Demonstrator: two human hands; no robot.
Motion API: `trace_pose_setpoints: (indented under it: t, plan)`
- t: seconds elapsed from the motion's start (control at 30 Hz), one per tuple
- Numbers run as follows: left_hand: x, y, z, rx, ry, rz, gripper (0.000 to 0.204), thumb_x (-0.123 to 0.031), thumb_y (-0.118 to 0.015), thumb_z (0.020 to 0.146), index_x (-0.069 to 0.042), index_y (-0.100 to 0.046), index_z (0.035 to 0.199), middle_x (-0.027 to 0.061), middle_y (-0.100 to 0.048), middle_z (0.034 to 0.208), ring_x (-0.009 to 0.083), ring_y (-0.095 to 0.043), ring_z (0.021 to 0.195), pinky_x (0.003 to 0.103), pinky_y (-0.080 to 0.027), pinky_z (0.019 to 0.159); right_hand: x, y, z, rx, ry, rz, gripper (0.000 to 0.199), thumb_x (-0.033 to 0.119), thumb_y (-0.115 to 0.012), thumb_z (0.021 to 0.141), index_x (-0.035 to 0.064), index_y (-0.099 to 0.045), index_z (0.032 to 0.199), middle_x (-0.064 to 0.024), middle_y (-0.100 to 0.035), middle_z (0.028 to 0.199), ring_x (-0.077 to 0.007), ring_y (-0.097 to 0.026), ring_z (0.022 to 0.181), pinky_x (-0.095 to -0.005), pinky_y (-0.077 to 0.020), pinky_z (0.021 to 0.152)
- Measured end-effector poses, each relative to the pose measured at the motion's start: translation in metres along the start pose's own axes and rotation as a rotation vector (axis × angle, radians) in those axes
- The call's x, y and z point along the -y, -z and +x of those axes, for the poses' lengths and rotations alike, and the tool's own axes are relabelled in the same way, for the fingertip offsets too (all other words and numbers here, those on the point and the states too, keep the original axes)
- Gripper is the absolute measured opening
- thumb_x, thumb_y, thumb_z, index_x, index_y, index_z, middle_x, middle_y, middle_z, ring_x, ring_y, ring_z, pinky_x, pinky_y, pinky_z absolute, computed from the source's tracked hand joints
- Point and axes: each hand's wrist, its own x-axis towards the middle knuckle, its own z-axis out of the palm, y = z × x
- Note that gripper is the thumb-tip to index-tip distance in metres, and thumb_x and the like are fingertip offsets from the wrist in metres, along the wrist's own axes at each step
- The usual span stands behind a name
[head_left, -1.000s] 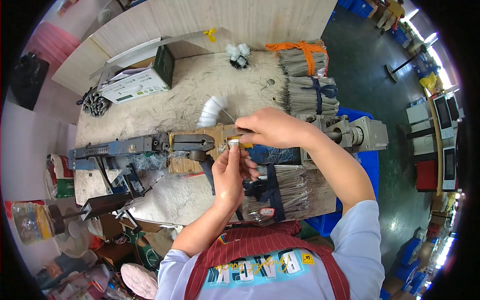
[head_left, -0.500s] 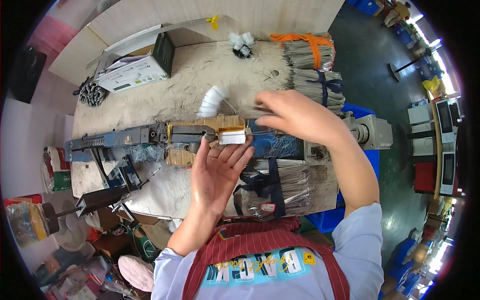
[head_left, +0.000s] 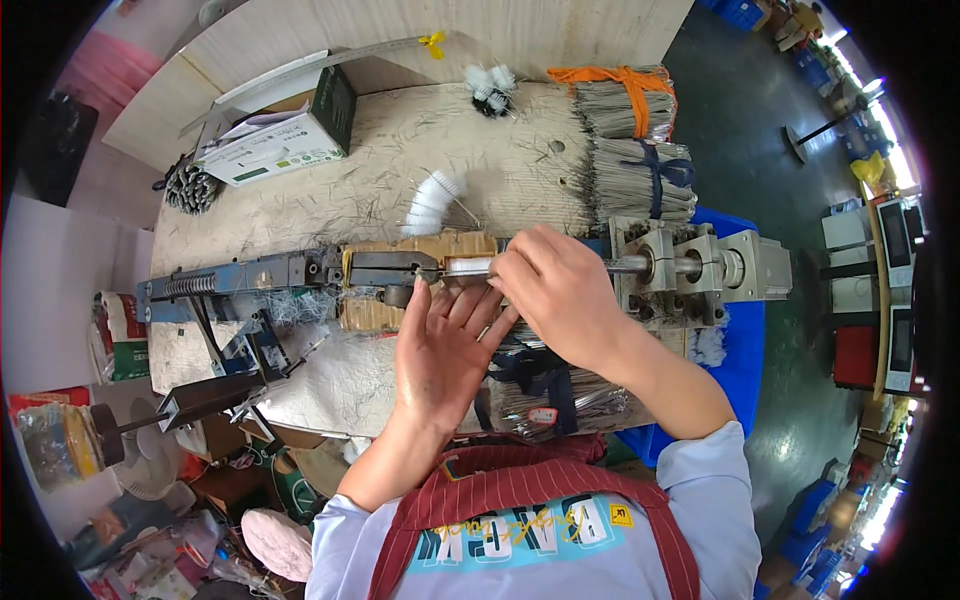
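Note:
My left hand (head_left: 435, 345) lies palm up, fingers stretched out, below a short row of white bristles (head_left: 468, 265) at the end of a dark metal clamp (head_left: 395, 268). Its thumb tip is beside the clamp's jaw. My right hand (head_left: 555, 295) is closed, its fingers pinched at the right end of the bristles. From that pinch a thin grey metal strip (head_left: 466, 279) runs along the front of the bristles; its far part is hidden by the fingers. Behind the clamp lies a curved white bristle brush (head_left: 432, 203) with wire ends.
A shafted metal machine (head_left: 665, 265) stands right of my hands. Tied wire bundles lie near me (head_left: 560, 400) and at the back right (head_left: 640, 178). A box with papers (head_left: 280, 145) stands back left. Small brushes (head_left: 490, 90) lie at the back; a blue bin (head_left: 740, 350) is beyond the bench's right edge.
My right hand has come down and left, from above the bench to the bristles, and its fingers now cover their right end. My left hand has stayed nearly in place.

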Motion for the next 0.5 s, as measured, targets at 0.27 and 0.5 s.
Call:
trace_pose_setpoints:
  t: [0.27,0.5]
  plan:
    - [-0.002,-0.005,-0.005,0.067,-0.021,0.127,0.064,-0.045,-0.04,0.101,0.004,-0.031,0.14,0.0219,-0.033,0.148,0.0332,-0.032,0.139,0.047,-0.028,0.116,0.012,0.025,-0.004,0.0,-0.195,0.114,0.024,0.007,-0.065,0.083,0.0001,-0.057,0.104,-0.0094,-0.063,0.071,-0.0277,-0.065,0.062,-0.0346,-0.0504,0.052]
    - [-0.008,-0.004,-0.006,0.057,0.002,0.169,0.065,-0.045,-0.041,0.101,0.007,-0.031,0.138,0.0258,-0.031,0.147,0.0333,-0.032,0.139,0.044,-0.025,0.117,0.027,0.026,0.006,0.189,-0.042,-0.128,0.04,0.007,-0.063,0.074,-0.0043,-0.058,0.112,-0.0088,-0.062,0.069,-0.0222,-0.065,0.059,-0.0331,-0.051,0.05]
